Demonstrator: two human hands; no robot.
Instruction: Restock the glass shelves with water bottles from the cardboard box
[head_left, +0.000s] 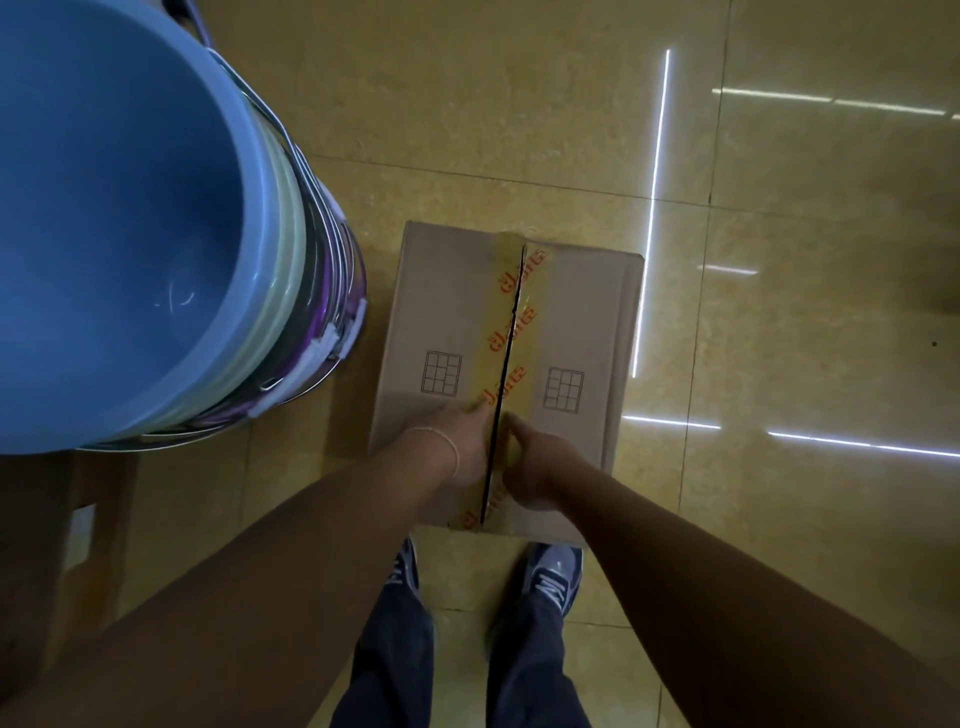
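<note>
Brown cardboard box (457, 332) sits on yellow tiled floor (519, 130), tape seam already slit. Both hands, left hand (462, 449) and right hand (535, 467), curl on flap edges. Opening step; next, spread flaps outward. Bottles, shelves unseen.

A plain brown box (457, 322), sealed with yellowish tape (511, 332) printed in orange lettering, carries two small grid marks. It sits on a mottled yellow tiled floor (519, 104) streaked with white reflections. Nearby, stacked buckets (156, 223) show blue, pale green and purple. Trousers (395, 665) are dark blue.
</note>
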